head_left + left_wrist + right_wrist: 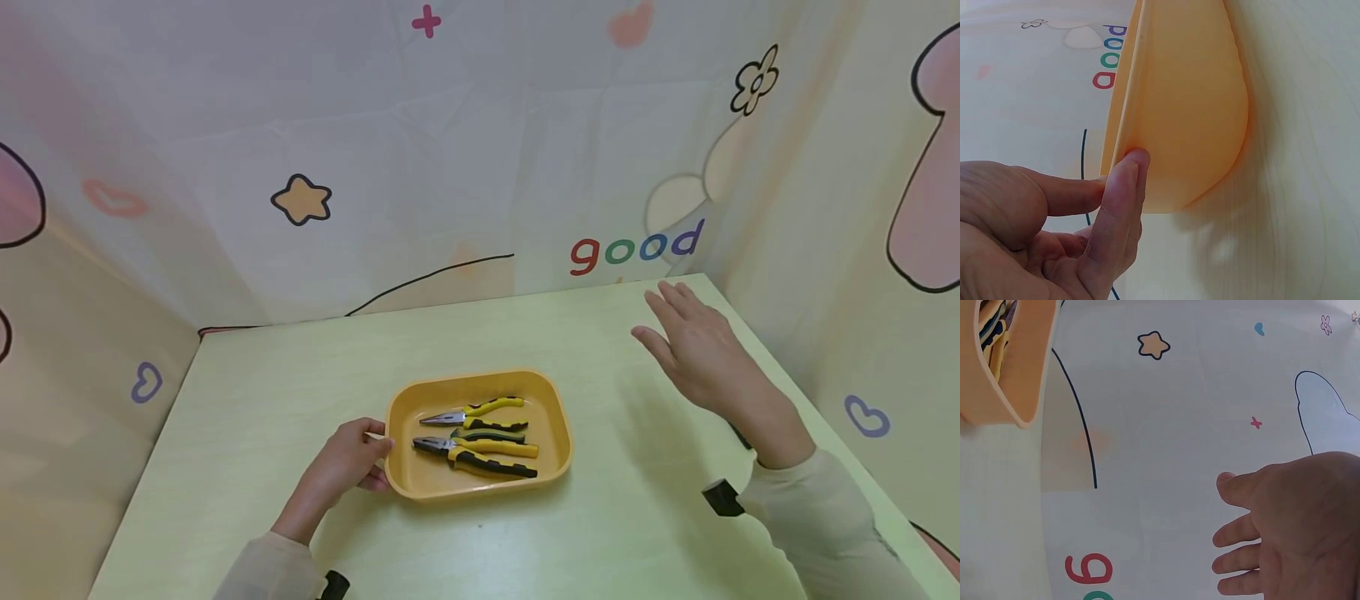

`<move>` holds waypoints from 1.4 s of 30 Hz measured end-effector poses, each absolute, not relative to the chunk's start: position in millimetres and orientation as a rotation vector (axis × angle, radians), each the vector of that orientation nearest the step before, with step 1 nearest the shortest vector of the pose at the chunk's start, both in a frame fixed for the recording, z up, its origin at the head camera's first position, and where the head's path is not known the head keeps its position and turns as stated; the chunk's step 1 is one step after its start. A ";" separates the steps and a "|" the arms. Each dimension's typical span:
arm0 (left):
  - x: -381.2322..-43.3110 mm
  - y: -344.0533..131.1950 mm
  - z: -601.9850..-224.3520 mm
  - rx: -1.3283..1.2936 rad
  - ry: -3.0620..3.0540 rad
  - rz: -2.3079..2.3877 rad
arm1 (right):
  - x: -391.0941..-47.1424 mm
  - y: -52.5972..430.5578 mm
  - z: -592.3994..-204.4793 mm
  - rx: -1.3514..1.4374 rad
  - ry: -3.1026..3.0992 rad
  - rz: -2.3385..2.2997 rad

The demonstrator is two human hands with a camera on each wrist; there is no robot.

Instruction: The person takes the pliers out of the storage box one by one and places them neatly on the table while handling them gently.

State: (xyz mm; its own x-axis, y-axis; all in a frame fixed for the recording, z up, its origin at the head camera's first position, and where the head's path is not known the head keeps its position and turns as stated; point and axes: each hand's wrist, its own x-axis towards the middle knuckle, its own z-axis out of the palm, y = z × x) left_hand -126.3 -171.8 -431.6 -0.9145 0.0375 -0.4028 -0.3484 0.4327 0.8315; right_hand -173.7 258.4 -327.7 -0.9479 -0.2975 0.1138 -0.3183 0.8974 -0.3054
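A yellow-orange plastic tray (552,417) sits near the middle of the table. Inside lie several pliers with yellow-and-black handles, their heads pointing left. Needle-nose pliers (491,407) are at the back and combination pliers (491,465) at the front; between them another pair (491,436) is partly covered. My left hand (347,457) pinches the tray's left rim, the thumb at the inner side and the fingers against the outer wall (1191,106) in the left wrist view. Off to the right, my right hand (701,354) hovers over the table with fingers extended, holding nothing.
The pale wooden-look table (300,358) is bordered at the back and sides by a printed cloth (465,150) with stars, hearts and the word "good". A small dark object (740,435) shows partly behind my right wrist. Black wrist mounts (723,497) sit at both sleeves.
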 end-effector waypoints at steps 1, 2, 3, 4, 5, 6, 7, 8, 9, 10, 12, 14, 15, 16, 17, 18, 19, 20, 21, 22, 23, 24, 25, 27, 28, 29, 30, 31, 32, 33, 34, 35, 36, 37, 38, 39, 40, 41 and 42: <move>-126.5 -172.0 -431.4 -0.266 2.330 1.476 | -173.2 257.3 -327.5 0.490 -2.997 0.502; -126.6 -172.1 -431.2 -0.266 2.329 1.476 | -172.6 256.2 -327.3 0.493 -2.997 0.502; -126.7 -172.2 -431.0 -0.266 2.330 1.475 | -171.9 254.7 -326.8 0.497 -2.993 0.505; -126.8 -172.4 -430.9 -0.267 2.330 1.473 | -171.2 253.1 -326.3 0.502 -2.989 0.507; -126.9 -172.5 -430.8 -0.267 2.330 1.474 | -170.6 251.5 -325.9 0.505 -2.986 0.510; -127.0 -172.7 -430.8 -0.266 2.330 1.475 | -170.0 250.1 -325.7 0.509 -2.983 0.512; -127.0 -172.9 -430.8 -0.265 2.330 1.476 | -169.5 248.6 -325.7 0.513 -2.980 0.513; -127.1 -173.2 -431.1 -0.264 2.329 1.480 | -168.9 247.1 -325.7 0.517 -2.979 0.512; -127.1 -173.4 -431.5 -0.263 2.328 1.480 | -168.3 245.4 -325.7 0.523 -2.973 0.518; -127.2 -173.5 -431.9 -0.268 2.327 1.481 | -167.7 243.8 -326.0 0.524 -2.974 0.516; -127.8 -173.4 -433.2 -0.268 2.322 1.485 | -166.4 240.5 -326.4 0.528 -2.978 0.515; -128.2 -172.4 -433.9 -0.265 2.319 1.487 | -165.0 237.4 -326.9 0.525 -2.990 0.517; -128.3 -171.9 -433.8 -0.264 2.318 1.488 | -164.4 235.5 -327.1 0.523 -2.994 0.518; -128.2 -171.6 -433.7 -0.265 2.318 1.491 | -163.9 233.4 -327.4 0.522 -3.001 0.514; -127.8 -171.6 -433.4 -0.260 2.317 1.496 | -163.6 230.9 -327.7 0.523 -3.005 0.511; -127.2 -171.6 -432.7 -0.260 2.318 1.498 | -163.3 228.1 -327.9 0.527 -3.006 0.507; -126.7 -171.9 -432.5 -0.261 2.320 1.500 | -163.0 225.1 -328.2 0.526 -3.013 0.506; -126.2 -172.2 -432.1 -0.261 2.320 1.503 | -162.6 222.3 -328.5 0.528 -3.016 0.504; -125.8 -172.6 -432.1 -0.261 2.321 1.505 | -162.1 219.5 -328.9 0.529 -3.016 0.501; -125.6 -172.9 -432.1 -0.261 2.322 1.505 | -161.7 216.9 -329.5 0.531 -3.017 0.499; -125.4 -173.0 -432.2 -0.263 2.323 1.505 | -161.2 214.5 -330.1 0.535 -3.015 0.498; -125.4 -173.1 -432.3 -0.263 2.323 1.502 | -160.4 212.4 -330.4 0.539 -3.014 0.496; -125.5 -172.9 -432.4 -0.261 2.322 1.502 | -159.7 210.7 -330.7 0.539 -3.016 0.493; -126.0 -172.4 -432.4 -0.257 2.324 1.500 | -158.1 207.8 -331.5 0.543 -3.010 0.483; -126.1 -172.5 -432.5 -0.256 2.325 1.500 | -157.5 206.1 -331.6 0.547 -3.009 0.480; -126.2 -172.6 -432.5 -0.254 2.326 1.502 | -157.1 204.5 -331.6 0.550 -3.008 0.474; -126.4 -172.6 -432.6 -0.251 2.326 1.504 | -156.5 203.0 -331.5 0.555 -3.006 0.471; -126.5 -172.6 -432.7 -0.248 2.327 1.506 | -156.2 201.5 -331.7 0.560 -3.002 0.472; -126.6 -172.7 -432.7 -0.245 2.328 1.508 | -155.8 199.9 -331.8 0.569 -2.996 0.473; -126.5 -172.8 -432.6 -0.243 2.327 1.511 | -155.3 198.4 -331.9 0.579 -2.989 0.473; -126.3 -172.9 -432.4 -0.244 2.328 1.512 | -154.8 196.8 -332.1 0.590 -2.981 0.474; -126.1 -172.9 -432.2 -0.244 2.328 1.512 | -154.5 195.2 -332.5 0.599 -2.972 0.472; -125.9 -172.9 -431.9 -0.245 2.329 1.513 | -153.8 193.4 -332.8 0.610 -2.964 0.472; -125.6 -172.9 -431.6 -0.246 2.330 1.512 | -153.3 191.6 -333.3 0.619 -2.957 0.469; -125.4 -172.9 -431.3 -0.247 2.330 1.511 | -152.6 189.7 -333.9 0.630 -2.950 0.467; -125.3 -172.9 -431.1 -0.249 2.330 1.509 | -152.2 188.1 -334.6 0.639 -2.943 0.463; -125.1 -172.8 -430.8 -0.250 2.329 1.508 | -151.5 186.2 -335.2 0.651 -2.937 0.460; -125.1 -172.7 -430.7 -0.251 2.328 1.509 | -151.0 184.4 -335.7 0.661 -2.932 0.455; -125.1 -172.6 -430.5 -0.253 2.329 1.507 | -150.5 182.6 -336.0 0.672 -2.927 0.451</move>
State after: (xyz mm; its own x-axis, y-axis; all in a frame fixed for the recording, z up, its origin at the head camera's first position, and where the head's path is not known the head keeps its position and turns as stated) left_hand -125.1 -172.6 -430.5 -0.9213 0.0412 -0.3867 -0.3359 0.4170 0.8446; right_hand -150.5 182.6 -336.0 -0.8970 -0.4096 0.1662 -0.4407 0.8584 -0.2625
